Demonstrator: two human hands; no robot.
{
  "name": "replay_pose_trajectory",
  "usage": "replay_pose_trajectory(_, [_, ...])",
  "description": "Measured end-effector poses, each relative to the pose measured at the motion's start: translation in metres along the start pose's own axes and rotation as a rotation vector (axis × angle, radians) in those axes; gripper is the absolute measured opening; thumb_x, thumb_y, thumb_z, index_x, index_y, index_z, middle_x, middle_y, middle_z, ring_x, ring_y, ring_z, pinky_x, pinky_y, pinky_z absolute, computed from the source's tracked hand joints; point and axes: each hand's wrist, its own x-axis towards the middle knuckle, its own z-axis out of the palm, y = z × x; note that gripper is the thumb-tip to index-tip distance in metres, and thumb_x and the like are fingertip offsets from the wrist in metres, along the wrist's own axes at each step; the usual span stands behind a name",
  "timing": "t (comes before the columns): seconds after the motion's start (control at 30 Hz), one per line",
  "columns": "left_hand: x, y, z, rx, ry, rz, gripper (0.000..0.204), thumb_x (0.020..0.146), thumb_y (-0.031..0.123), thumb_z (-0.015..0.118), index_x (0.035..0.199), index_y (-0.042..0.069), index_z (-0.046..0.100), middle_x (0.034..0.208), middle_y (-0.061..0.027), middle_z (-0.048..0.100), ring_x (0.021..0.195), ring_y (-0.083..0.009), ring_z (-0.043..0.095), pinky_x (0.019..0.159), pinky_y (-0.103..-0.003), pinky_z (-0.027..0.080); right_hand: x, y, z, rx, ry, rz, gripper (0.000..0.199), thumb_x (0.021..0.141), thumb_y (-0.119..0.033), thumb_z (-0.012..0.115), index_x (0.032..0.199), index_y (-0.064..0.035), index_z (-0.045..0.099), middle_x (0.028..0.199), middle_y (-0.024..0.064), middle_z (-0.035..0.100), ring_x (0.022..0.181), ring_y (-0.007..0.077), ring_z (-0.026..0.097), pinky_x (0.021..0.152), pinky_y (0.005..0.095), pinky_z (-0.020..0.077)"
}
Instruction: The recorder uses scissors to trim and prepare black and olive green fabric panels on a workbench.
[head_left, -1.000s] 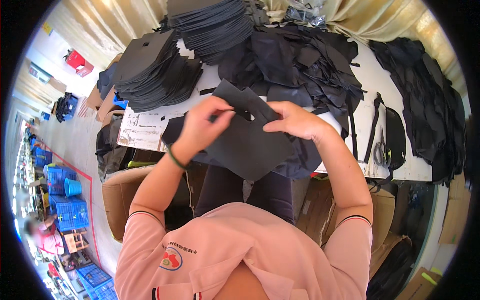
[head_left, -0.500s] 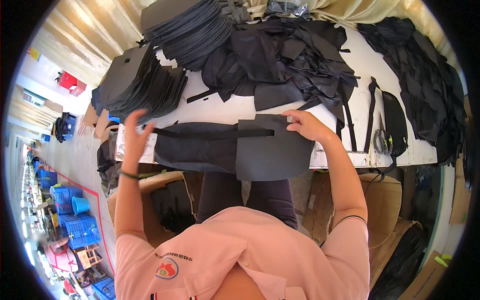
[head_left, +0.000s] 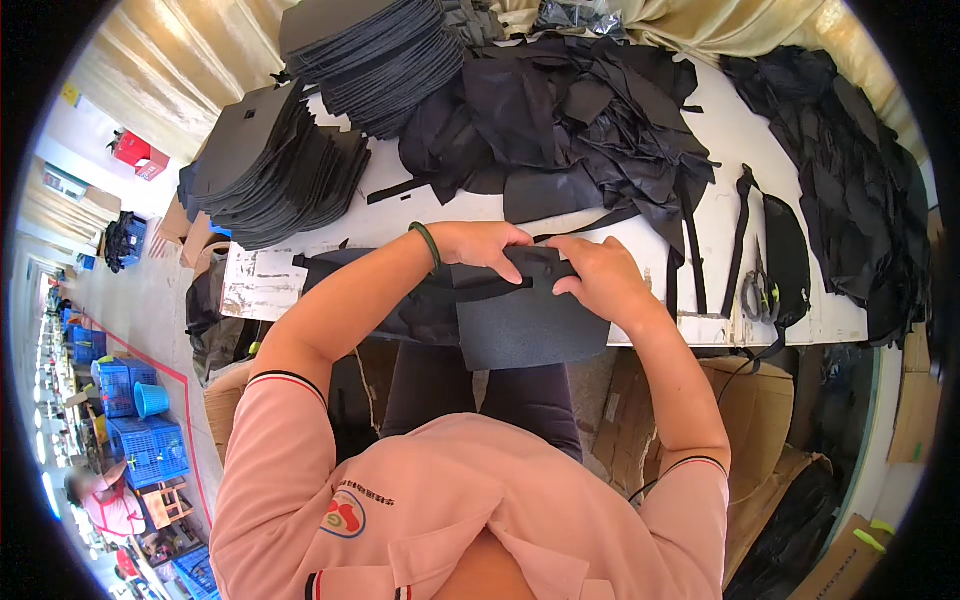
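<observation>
A black foam-like panel [head_left: 530,330] hangs partly over the table's front edge. A black fabric piece [head_left: 400,310] joins it on the left, with a black strap [head_left: 480,291] lying across both. My left hand [head_left: 482,248], a dark green bangle on its wrist, is closed at the panel's far edge, thumb toward me. Close by on its right, my right hand [head_left: 605,278] grips the same edge between thumb and fingers. What lies under the fingertips is partly hidden.
Stacks of black panels [head_left: 270,170] stand at the back left of the white table [head_left: 750,130]. Behind my hands lies a heap of black fabric pieces [head_left: 590,120]; another pile [head_left: 850,170] is at right. Scissors [head_left: 757,290] rest beside a black strapped piece [head_left: 788,260]. Cardboard boxes [head_left: 750,410] stand below.
My left hand has come right, from the fabric's left end to the panel's far edge. My right hand has shifted slightly inward and down. The far edge of the panel now looks bent up.
</observation>
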Motion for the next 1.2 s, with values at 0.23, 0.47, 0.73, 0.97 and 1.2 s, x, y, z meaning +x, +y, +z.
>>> replay_pose_trajectory(0.23, [0.0, 0.007, 0.005, 0.002, 0.026, 0.077, 0.048, 0.074, 0.0, 0.073, 0.118, 0.002, 0.053, 0.106, -0.003, 0.06, 0.099, -0.0124, 0.053, 0.09, -0.028, 0.043, -0.003, -0.003, 0.007, -0.087, 0.047, 0.053, 0.045, 0.071, -0.02, 0.076, 0.11, -0.0109, 0.057, 0.091, 0.008, 0.066, 0.081, 0.0281, 0.063, 0.075, 0.0384, 0.0412])
replay_pose_trajectory(0.47, [-0.003, 0.013, 0.008, -0.016, -0.016, 0.055, 0.051, 0.074, -0.001, 0.071, 0.122, 0.001, 0.052, 0.108, -0.0049, 0.061, 0.102, -0.0138, 0.055, 0.093, -0.029, 0.042, -0.009, -0.012, 0.013, -0.229, 0.099, 0.066, 0.038, 0.072, -0.02, 0.075, 0.104, -0.009, 0.055, 0.081, 0.0074, 0.064, 0.074, 0.026, 0.064, 0.071, 0.0384, 0.0396])
replay_pose_trajectory(0.73, [0.005, 0.012, 0.009, 0.009, -0.079, 0.065, 0.05, 0.079, 0.004, 0.068, 0.126, 0.0, 0.051, 0.11, -0.007, 0.061, 0.101, -0.0154, 0.055, 0.093, -0.03, 0.043, -0.011, -0.022, 0.017, -0.287, 0.098, 0.13, 0.033, 0.072, -0.019, 0.075, 0.095, -0.008, 0.055, 0.078, 0.0075, 0.063, 0.07, 0.0253, 0.066, 0.071, 0.039, 0.0399])
replay_pose_trajectory(0.97, [0.008, 0.022, 0.014, 0.641, 0.682, 0.302, 0.043, 0.082, 0.023, 0.07, 0.116, 0.002, 0.053, 0.121, -0.0163, 0.059, 0.112, -0.0312, 0.056, 0.095, -0.038, 0.042, -0.011, -0.009, 0.01, -0.25, 0.08, 0.244, 0.039, 0.072, -0.021, 0.075, 0.103, -0.0071, 0.057, 0.085, 0.0073, 0.064, 0.079, 0.0247, 0.066, 0.078, 0.0406, 0.0418])
replay_pose_trajectory(1.2, [-0.021, -0.039, 0.105, 1.032, 0.501, 0.4, 0.075, 0.075, 0.043, 0.073, 0.136, 0.008, 0.046, 0.148, -0.0194, 0.032, 0.14, -0.0358, 0.025, 0.112, -0.058, 0.019, -0.03, 0.004, 0.041, -0.211, 0.207, -0.052, 0.066, 0.071, -0.026, 0.076, 0.127, -0.0008, 0.05, 0.136, 0.0195, 0.045, 0.13, 0.0366, 0.039, 0.106, 0.0457, 0.0328])
